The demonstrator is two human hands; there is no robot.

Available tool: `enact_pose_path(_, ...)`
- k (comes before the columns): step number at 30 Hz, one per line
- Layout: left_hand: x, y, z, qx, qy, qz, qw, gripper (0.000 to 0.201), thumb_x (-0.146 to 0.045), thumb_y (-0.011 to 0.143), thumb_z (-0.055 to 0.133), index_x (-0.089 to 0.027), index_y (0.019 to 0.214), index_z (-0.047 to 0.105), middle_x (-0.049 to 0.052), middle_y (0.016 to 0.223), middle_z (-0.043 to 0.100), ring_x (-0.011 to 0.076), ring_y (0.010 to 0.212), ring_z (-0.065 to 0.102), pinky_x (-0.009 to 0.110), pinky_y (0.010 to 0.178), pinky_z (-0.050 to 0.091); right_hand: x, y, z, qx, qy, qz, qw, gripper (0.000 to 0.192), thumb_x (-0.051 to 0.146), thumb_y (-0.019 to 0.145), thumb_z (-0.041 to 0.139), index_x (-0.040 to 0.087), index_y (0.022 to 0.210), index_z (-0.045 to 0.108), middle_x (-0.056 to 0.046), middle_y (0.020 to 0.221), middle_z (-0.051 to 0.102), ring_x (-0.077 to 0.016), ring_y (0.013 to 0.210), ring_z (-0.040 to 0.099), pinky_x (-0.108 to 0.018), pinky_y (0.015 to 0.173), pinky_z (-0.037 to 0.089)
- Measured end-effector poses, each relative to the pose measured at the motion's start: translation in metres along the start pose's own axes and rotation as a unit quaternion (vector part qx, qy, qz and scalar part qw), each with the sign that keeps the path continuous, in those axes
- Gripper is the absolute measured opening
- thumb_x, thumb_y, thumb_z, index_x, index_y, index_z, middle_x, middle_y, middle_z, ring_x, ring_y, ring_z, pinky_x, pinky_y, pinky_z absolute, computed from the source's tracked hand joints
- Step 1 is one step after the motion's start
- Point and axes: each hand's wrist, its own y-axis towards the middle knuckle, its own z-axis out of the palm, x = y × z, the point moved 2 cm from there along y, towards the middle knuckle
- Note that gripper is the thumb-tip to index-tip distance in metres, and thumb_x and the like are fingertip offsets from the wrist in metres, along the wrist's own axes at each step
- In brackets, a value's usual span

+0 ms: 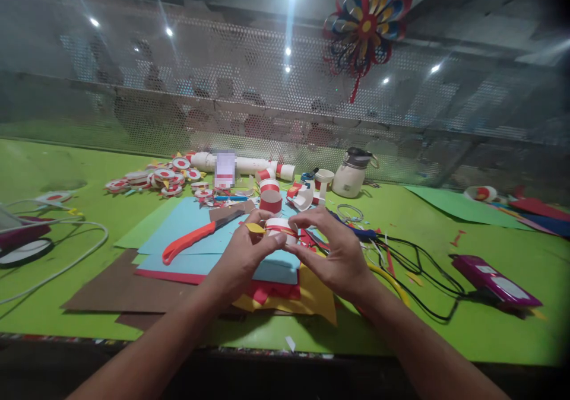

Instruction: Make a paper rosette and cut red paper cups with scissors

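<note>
Between both hands is a short white paper cup piece (281, 227) with a red stripe around it. My left hand (253, 241) grips its left side, thumb in front, with a pointed yellow paper piece (255, 228) by the fingers. My right hand (332, 248) pinches it from the right, thumb below and fingertips above. Just behind stands a red and white paper cup (270, 197). A knife with an orange handle (189, 241) lies left of my hands on light blue paper sheets (169, 247).
Finished-looking red and white paper discs (164, 175) are heaped at the back left. A bottle (350, 175) stands at the back right. Black cables (418, 257) and a purple device (496, 281) lie on the right. Brown card (120, 290) spreads under the paper.
</note>
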Motion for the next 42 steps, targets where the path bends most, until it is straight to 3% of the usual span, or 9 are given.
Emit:
enact_pose_path(17, 0.003, 0.003, 0.001, -0.015, -0.072, -0.007, 0.997, 0.021, -0.015, 0.075, 0.063, -0.018, 0.093, 0.051, -0.001, 0.076, 0.062, 0.012, 0.071, 0.059, 0.027, 0.074, 0.045, -0.001, 0.001, 0.006, -0.007, 0.017, 0.028, 0.999, 0.013, 0.022, 0.082, 0.063, 0.02, 0.093, 0.057, -0.003, 0.082, 0.058, -0.0173, 0.078, 0.052, -0.034, 0.072, 0.046)
enact_pose_path(25, -0.001, 0.006, 0.001, -0.016, -0.095, -0.009, 0.995, 0.017, -0.018, 0.077, 0.058, -0.016, 0.093, 0.054, 0.004, 0.084, 0.066, 0.0157, 0.073, 0.062, 0.03, 0.073, 0.048, -0.012, -0.001, 0.008, 0.014, 0.108, 0.081, 0.991, 0.033, 0.022, 0.08, 0.064, 0.021, 0.112, 0.056, -0.006, 0.099, 0.062, -0.0176, 0.088, 0.06, -0.036, 0.08, 0.051)
enact_pose_path(31, 0.002, 0.008, -0.001, -0.014, -0.111, -0.011, 0.994, 0.01, -0.018, 0.079, 0.055, -0.014, 0.087, 0.057, 0.003, 0.08, 0.064, 0.0136, 0.07, 0.059, 0.029, 0.071, 0.046, -0.008, 0.001, 0.008, 0.012, 0.06, 0.075, 0.995, 0.025, 0.017, 0.079, 0.064, 0.019, 0.104, 0.062, -0.006, 0.093, 0.065, -0.0179, 0.085, 0.059, -0.036, 0.078, 0.05)
enact_pose_path(37, 0.003, 0.01, -0.005, -0.005, -0.132, -0.033, 0.991, 0.01, -0.019, 0.079, 0.054, -0.014, 0.084, 0.061, 0.003, 0.082, 0.064, 0.0146, 0.074, 0.058, 0.029, 0.072, 0.048, -0.015, 0.002, 0.007, 0.037, 0.191, 0.143, 0.97, 0.021, 0.021, 0.084, 0.059, 0.021, 0.104, 0.064, -0.005, 0.097, 0.066, -0.0173, 0.09, 0.062, -0.037, 0.082, 0.052)
enact_pose_path(42, 0.002, 0.011, -0.005, -0.03, -0.146, -0.051, 0.988, 0.014, -0.022, 0.076, 0.058, -0.013, 0.085, 0.064, 0.005, 0.088, 0.066, 0.015, 0.077, 0.059, 0.029, 0.072, 0.049, -0.019, 0.002, 0.009, 0.032, 0.265, 0.155, 0.951, 0.034, 0.017, 0.076, 0.066, 0.023, 0.109, 0.061, -0.005, 0.098, 0.065, -0.017, 0.089, 0.062, -0.038, 0.081, 0.054)
